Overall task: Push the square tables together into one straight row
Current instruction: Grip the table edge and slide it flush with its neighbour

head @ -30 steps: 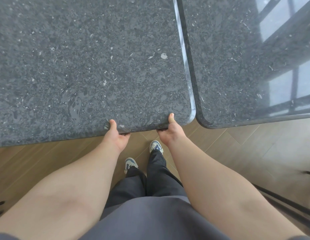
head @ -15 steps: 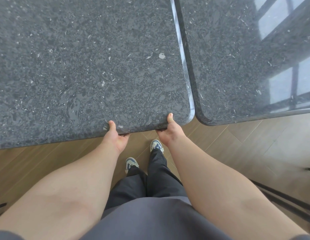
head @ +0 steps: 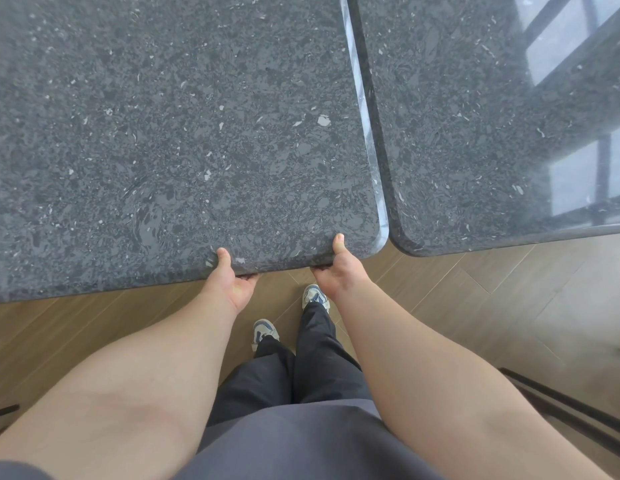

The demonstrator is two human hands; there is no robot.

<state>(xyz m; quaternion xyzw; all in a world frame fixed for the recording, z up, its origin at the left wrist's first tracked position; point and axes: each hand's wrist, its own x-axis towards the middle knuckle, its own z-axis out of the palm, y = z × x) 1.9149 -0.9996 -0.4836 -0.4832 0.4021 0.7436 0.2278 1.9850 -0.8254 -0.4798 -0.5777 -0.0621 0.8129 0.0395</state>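
Left hand (head: 232,284): grip curled round near edge of left worktop (head: 163,133), thumb on top.
Right hand (head: 338,271): same edge, near its right corner.
Right worktop (head: 474,133): just beside, thin seam between.

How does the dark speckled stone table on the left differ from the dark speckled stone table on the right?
Both hands, left hand and right hand, grip the near edge of the left stone table; nothing touches the right stone table. The right table mirrors a bright window frame; the left table looks matt. Both share dark speckled tops and rounded corners.
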